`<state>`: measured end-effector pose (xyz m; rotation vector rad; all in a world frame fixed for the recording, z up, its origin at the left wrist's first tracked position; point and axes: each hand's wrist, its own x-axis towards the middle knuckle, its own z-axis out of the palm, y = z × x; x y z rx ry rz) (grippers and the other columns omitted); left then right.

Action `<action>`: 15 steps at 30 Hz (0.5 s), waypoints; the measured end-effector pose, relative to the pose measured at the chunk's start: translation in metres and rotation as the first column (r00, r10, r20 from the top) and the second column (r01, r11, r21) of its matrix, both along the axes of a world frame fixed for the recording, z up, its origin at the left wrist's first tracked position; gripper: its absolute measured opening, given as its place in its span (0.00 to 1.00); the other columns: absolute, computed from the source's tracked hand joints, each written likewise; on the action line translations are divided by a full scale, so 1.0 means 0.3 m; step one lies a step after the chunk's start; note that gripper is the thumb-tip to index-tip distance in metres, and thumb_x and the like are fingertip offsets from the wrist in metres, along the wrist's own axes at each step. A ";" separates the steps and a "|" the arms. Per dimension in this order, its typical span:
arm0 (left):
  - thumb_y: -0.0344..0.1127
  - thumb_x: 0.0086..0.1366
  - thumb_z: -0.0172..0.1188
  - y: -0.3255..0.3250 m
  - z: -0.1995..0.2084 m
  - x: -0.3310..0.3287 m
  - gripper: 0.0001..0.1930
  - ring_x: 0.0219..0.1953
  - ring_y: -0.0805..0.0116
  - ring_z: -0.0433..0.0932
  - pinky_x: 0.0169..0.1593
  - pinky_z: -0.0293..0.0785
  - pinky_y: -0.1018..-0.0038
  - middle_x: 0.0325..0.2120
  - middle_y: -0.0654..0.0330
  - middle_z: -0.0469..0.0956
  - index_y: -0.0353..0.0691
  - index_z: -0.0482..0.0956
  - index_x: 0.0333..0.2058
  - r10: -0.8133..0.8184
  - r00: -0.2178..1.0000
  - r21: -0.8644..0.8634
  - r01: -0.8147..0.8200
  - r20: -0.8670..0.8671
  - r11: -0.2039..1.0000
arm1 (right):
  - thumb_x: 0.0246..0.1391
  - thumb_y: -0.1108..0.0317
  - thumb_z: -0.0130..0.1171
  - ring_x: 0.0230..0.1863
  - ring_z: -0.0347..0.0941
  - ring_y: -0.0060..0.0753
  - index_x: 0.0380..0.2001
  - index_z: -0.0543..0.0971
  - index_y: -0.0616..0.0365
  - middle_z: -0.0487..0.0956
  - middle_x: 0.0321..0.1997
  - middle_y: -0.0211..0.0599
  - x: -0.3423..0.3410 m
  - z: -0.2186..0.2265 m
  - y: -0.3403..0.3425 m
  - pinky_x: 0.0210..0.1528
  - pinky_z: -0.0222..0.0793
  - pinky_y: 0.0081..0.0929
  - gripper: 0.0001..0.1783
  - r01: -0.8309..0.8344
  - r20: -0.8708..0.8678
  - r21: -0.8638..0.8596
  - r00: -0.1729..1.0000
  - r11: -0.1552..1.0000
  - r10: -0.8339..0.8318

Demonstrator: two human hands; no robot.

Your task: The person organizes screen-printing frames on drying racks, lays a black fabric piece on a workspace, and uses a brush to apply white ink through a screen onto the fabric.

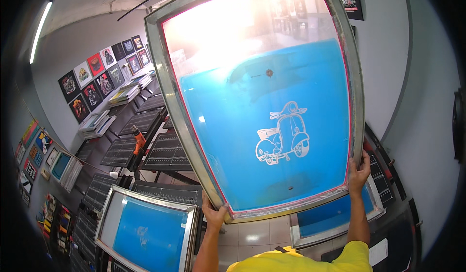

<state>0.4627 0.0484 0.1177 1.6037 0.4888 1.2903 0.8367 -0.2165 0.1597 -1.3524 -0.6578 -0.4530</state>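
I hold up a large screen-printing frame by its lower corners, tilted with its face toward me. Its metal border surrounds a mesh coated mostly in blue, with a clear band at the top where light glares through. A scooter outline shows pale in the blue, with small marks above and below it. My left hand grips the lower left corner, thumb on the front edge. At the lower right side, my right hand is wrapped round the border. The fingers behind the frame are partly hidden.
Another blue screen frame with a faint image rests at lower left; a third blue frame lies beneath the held one. Dark slatted racks stand at left, with an orange tool on them. Stacked frames line the wall below hanging prints.
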 end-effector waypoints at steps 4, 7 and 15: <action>0.23 0.48 0.64 -0.001 -0.025 -0.027 0.36 0.55 0.62 0.70 0.58 0.66 0.68 0.54 0.53 0.66 0.29 0.63 0.58 -0.014 1.000 0.005 0.014 -0.013 1.000 | 0.57 0.72 0.62 0.50 0.70 0.30 0.55 0.69 0.68 0.72 0.52 0.40 0.001 0.038 0.004 0.53 0.66 0.30 0.24 -0.055 0.017 0.001 0.998 0.998 0.055; 0.23 0.48 0.64 -0.026 -0.034 -0.040 0.37 0.55 0.61 0.69 0.59 0.66 0.67 0.54 0.52 0.67 0.29 0.62 0.60 0.039 0.999 -0.002 -0.039 -0.007 0.999 | 0.57 0.71 0.62 0.49 0.70 0.29 0.55 0.69 0.68 0.73 0.51 0.40 0.004 0.059 0.013 0.52 0.67 0.29 0.25 -0.081 0.024 0.015 0.996 0.997 0.081; 0.25 0.54 0.63 -0.175 0.099 -0.079 0.36 0.55 0.62 0.71 0.60 0.67 0.66 0.53 0.51 0.71 0.31 0.60 0.62 0.098 0.995 -0.111 -0.096 0.017 0.989 | 0.58 0.71 0.61 0.49 0.70 0.31 0.55 0.68 0.69 0.73 0.51 0.40 0.013 0.093 0.045 0.54 0.67 0.30 0.24 -0.128 0.044 -0.023 0.991 0.991 0.129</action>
